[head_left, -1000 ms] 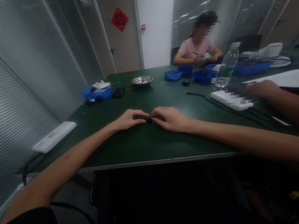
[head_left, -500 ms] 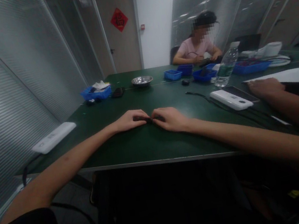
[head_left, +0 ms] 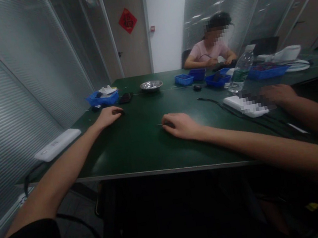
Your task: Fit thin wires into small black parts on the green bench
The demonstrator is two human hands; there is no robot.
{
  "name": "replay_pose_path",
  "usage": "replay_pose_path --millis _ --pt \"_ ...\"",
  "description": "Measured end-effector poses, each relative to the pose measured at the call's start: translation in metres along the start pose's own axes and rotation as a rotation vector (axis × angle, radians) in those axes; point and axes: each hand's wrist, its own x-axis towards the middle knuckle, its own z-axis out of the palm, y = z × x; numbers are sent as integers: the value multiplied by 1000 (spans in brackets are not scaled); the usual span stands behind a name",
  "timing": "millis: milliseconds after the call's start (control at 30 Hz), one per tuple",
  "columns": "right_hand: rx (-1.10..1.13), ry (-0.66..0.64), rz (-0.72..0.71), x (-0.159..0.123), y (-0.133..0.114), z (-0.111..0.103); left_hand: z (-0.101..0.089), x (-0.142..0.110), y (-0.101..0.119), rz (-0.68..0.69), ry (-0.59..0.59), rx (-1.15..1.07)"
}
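My left hand [head_left: 110, 115] reaches out over the green table [head_left: 139, 146] toward the far left, fingers curled on a small dark part at its tips. It lies a short way before a black phone [head_left: 125, 97] and a blue bin [head_left: 102, 98]. My right hand [head_left: 179, 125] rests near the middle of the table, fingers curled round a thin pin-like tool whose tip pokes out to the left.
A white power strip [head_left: 57, 144] lies at the left edge. Farther back stand a metal bowl [head_left: 151, 85], several blue bins [head_left: 184, 79] and a water bottle [head_left: 241, 71]. A neighbour's hand [head_left: 278, 94] rests by a white device [head_left: 244, 105] on the right. Another person sits at the far end.
My left hand has left the right hand and moved out to the far left, carrying the small dark part. My right hand has stayed in place.
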Motion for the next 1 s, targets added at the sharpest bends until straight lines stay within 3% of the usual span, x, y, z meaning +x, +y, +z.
replay_pose_path --millis 133,267,500,767,1000 --pt "5 6 -4 0 -1 -1 -21 -6 -34 -103 64 224" --pt "-4 9 -4 0 -1 0 -27 -8 -46 -100 73 344" --pt "-7 10 -11 0 1 1 -21 -5 -49 -68 69 437" --pt "-8 10 -8 0 -1 -1 -21 -6 -47 -46 123 345" --pt "-15 4 -12 1 1 1 -20 -4 -39 -83 66 386"
